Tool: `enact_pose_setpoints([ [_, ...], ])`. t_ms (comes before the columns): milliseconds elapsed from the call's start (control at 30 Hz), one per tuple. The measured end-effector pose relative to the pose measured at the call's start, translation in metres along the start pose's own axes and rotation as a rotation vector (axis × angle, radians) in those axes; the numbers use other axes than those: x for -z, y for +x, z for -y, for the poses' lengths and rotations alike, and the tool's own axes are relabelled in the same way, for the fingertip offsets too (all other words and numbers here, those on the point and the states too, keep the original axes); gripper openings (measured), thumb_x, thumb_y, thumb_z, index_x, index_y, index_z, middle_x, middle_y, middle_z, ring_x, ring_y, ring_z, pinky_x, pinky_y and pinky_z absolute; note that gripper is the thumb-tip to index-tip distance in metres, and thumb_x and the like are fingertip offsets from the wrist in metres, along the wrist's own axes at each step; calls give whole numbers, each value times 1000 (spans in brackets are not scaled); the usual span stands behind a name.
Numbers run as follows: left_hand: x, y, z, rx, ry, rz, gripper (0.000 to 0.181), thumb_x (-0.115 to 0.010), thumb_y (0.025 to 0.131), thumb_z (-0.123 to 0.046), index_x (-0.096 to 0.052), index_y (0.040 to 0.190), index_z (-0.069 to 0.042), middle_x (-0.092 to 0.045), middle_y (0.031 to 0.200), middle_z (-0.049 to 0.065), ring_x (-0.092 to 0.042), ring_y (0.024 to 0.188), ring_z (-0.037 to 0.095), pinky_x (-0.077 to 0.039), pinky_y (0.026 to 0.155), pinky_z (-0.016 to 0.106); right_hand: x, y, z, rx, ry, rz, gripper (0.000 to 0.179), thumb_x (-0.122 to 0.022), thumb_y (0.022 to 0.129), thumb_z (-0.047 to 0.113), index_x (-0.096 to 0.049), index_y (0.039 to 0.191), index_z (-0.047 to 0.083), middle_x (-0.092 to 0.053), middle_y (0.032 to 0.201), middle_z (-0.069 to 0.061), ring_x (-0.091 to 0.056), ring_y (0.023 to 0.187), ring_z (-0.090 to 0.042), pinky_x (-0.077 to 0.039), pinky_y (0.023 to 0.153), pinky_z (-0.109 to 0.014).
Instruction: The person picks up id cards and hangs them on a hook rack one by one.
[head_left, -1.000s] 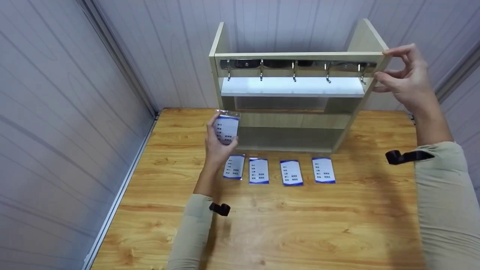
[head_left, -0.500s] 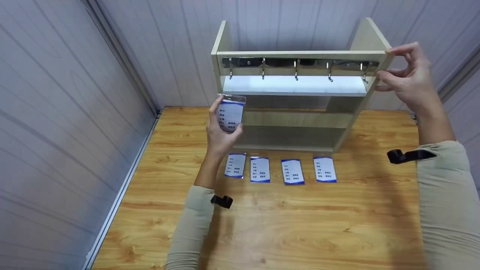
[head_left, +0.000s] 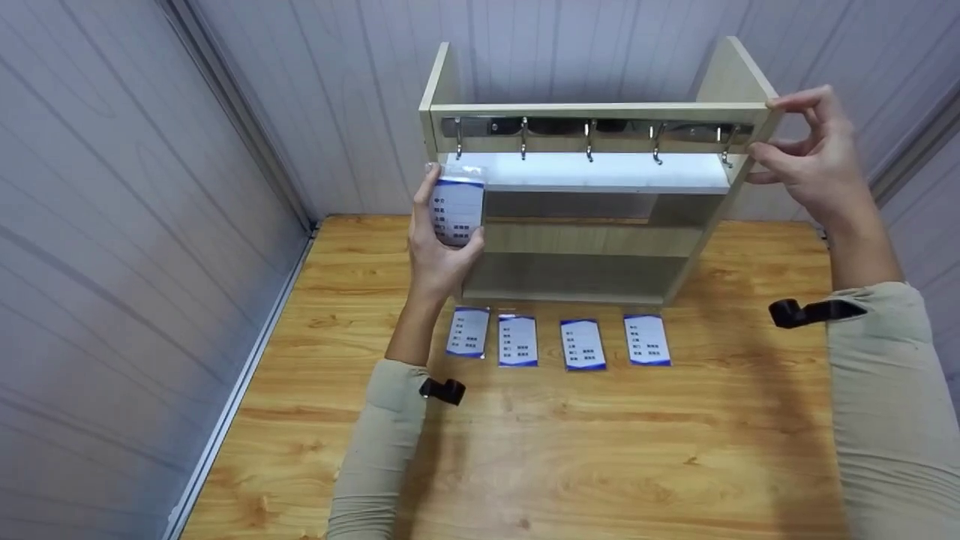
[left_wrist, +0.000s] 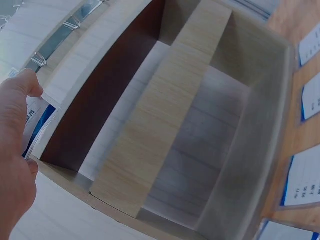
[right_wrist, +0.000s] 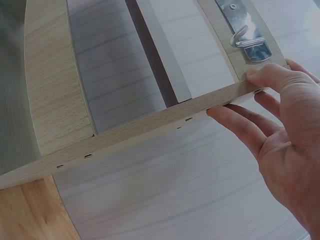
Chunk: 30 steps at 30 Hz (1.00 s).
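Note:
In the head view, my left hand (head_left: 437,262) holds a white and blue name badge (head_left: 459,202) in a clear sleeve, thumb and fingers at its edges. The badge is upright, with its clear top just below the leftmost hook (head_left: 459,139); whether they touch I cannot tell. That hook belongs to a metal hook rail (head_left: 559,128) along the front of a pale wooden rack (head_left: 592,238). My right hand (head_left: 819,161) grips the rack's right side panel. In the right wrist view, the thumb (right_wrist: 270,76) presses the panel's front edge, with fingers (right_wrist: 240,125) behind it.
Several matching badges lie in a row on the wooden table (head_left: 570,457) before the rack, among them a left one (head_left: 469,332) and a right one (head_left: 647,340). A white shelf (head_left: 585,171) sits behind the hooks. Panelled walls (head_left: 150,225) enclose the left and back.
My left hand has raised the badge from in front of the rack's lower part up to the leftmost hook. My right hand stays on the side panel.

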<state>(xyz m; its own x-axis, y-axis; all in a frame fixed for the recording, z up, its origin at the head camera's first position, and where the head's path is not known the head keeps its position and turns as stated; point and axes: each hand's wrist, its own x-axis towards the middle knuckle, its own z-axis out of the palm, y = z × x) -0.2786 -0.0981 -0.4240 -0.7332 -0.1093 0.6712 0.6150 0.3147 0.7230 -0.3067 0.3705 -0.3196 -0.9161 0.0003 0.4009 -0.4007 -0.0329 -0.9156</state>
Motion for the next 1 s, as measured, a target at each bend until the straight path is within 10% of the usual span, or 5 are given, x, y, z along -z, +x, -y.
enact_pose_setpoints([
  [1000, -11, 16, 12, 46, -8, 5, 96, -85, 86, -7, -39, 170, -4, -41, 181, 20, -56, 151, 36, -55, 112, 42, 2, -1, -5, 8, 11, -6, 52, -67, 95, -24, -61, 136, 7, -56, 145, -7, -84, 99, -13, -68, 67, -31],
])
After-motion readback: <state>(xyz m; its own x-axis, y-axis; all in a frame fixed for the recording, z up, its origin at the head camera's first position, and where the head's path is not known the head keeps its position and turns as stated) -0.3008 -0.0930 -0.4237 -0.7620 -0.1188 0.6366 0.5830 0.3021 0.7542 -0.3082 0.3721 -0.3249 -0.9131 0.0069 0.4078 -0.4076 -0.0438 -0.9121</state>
